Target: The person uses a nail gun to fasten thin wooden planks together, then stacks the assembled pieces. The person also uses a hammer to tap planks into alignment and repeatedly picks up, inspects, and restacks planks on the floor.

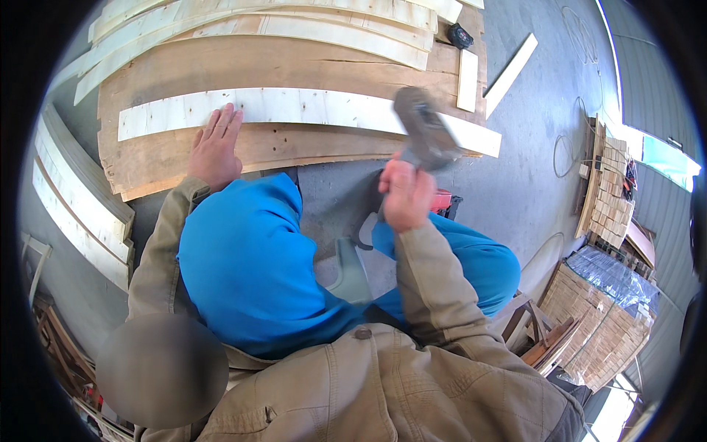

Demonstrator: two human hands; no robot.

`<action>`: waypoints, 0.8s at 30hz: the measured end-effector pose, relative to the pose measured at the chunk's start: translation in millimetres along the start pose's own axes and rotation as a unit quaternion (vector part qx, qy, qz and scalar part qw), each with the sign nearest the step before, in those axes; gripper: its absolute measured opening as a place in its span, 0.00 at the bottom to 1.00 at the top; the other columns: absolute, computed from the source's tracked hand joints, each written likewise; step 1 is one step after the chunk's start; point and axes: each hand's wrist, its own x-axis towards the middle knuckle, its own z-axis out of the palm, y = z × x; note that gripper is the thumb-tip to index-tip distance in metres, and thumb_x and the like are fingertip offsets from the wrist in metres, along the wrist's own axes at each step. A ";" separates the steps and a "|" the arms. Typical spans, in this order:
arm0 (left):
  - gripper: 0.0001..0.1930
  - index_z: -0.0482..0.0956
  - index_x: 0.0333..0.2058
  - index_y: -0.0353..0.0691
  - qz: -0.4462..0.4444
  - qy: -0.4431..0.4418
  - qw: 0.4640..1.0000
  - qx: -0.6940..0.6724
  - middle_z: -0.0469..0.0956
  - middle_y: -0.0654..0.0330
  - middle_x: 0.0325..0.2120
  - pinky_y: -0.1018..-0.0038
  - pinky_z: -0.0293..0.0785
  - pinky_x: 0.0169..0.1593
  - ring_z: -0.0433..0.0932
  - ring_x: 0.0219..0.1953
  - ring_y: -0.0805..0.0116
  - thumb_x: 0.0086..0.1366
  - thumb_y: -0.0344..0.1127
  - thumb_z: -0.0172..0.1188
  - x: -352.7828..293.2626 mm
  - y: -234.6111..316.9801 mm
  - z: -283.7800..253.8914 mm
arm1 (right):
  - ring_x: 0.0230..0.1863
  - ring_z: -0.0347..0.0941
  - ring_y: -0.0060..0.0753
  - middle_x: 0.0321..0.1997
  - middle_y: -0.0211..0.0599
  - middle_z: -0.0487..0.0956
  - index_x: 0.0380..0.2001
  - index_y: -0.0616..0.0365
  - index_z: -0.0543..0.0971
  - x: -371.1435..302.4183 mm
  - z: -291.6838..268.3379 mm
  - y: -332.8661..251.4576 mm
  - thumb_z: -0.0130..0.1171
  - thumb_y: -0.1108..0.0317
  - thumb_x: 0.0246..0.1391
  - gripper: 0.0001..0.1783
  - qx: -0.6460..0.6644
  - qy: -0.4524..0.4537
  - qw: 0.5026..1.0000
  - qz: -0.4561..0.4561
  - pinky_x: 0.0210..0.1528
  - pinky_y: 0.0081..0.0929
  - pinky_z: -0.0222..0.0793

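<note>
My left hand (217, 151) lies on a long pale wooden board (317, 107), its fingers stretched out over the board's near edge. Small dark spots dot the board's surface. Raised near the board's right part is a hammer (427, 132) with a broad grey metal head, smeared by motion. My right hand (407, 195) is wrapped round it close to the head. Beneath the board is a brown wooden worktop (294, 74). Whether the hammer touches the board I cannot tell.
More pale boards (331, 37) lie at the worktop's far side. A black tape measure (460, 35) and a short board (468, 81) sit at its right end. Stacked boards (81, 191) stand left. A red-and-black object (442, 200) shows beyond my right knee. Wood bundles (596, 317) stand right.
</note>
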 end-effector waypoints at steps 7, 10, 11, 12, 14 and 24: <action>0.44 0.60 0.73 0.46 -0.002 -0.012 1.000 0.008 0.53 0.56 0.77 0.51 0.54 0.75 0.51 0.78 0.52 0.55 0.26 0.58 -4.0 0.4 2.0 | 0.19 0.68 0.20 0.21 0.31 0.74 0.33 0.59 0.73 21.0 8.3 43.0 0.56 0.53 0.71 0.20 -0.097 -0.013 0.986 0.137 0.22 0.25 0.64; 0.45 0.59 0.73 0.46 -0.003 -0.001 1.000 0.007 0.52 0.56 0.77 0.51 0.54 0.75 0.50 0.78 0.51 0.54 0.26 0.58 0.0 0.5 5.7 | 0.20 0.67 0.18 0.22 0.28 0.73 0.34 0.60 0.72 12.4 -10.2 12.5 0.55 0.52 0.72 0.20 -0.033 0.007 0.999 0.027 0.22 0.23 0.64; 0.45 0.59 0.73 0.46 -0.009 -0.006 1.000 0.009 0.52 0.56 0.77 0.51 0.53 0.75 0.50 0.78 0.51 0.54 0.26 0.59 0.3 0.6 5.8 | 0.21 0.67 0.18 0.23 0.28 0.74 0.35 0.60 0.72 9.6 -13.1 2.6 0.53 0.52 0.72 0.20 0.004 0.013 1.000 0.005 0.23 0.22 0.65; 0.45 0.59 0.74 0.45 -0.009 -0.008 1.000 0.011 0.52 0.56 0.77 0.52 0.53 0.75 0.50 0.78 0.51 0.54 0.26 0.58 0.5 0.7 5.3 | 0.23 0.70 0.26 0.24 0.34 0.75 0.37 0.62 0.72 6.2 -15.2 -4.8 0.55 0.54 0.71 0.19 0.013 0.016 1.000 0.021 0.26 0.28 0.67; 0.45 0.58 0.74 0.45 -0.007 -0.009 1.000 0.016 0.52 0.56 0.77 0.53 0.53 0.75 0.50 0.78 0.51 0.54 0.26 0.58 1.0 1.3 3.2 | 0.26 0.76 0.44 0.26 0.46 0.79 0.40 0.64 0.73 2.2 -16.7 -9.9 0.57 0.56 0.69 0.18 0.036 0.006 0.999 -0.012 0.33 0.39 0.72; 0.44 0.60 0.73 0.44 -0.002 0.010 1.000 -0.005 0.53 0.56 0.77 0.55 0.54 0.75 0.50 0.78 0.51 0.54 0.24 0.57 1.0 2.6 3.7 | 0.34 0.75 0.71 0.28 0.61 0.79 0.33 0.64 0.72 20.3 1.5 17.1 0.57 0.51 0.69 0.23 -0.142 -0.024 0.982 0.121 0.37 0.53 0.70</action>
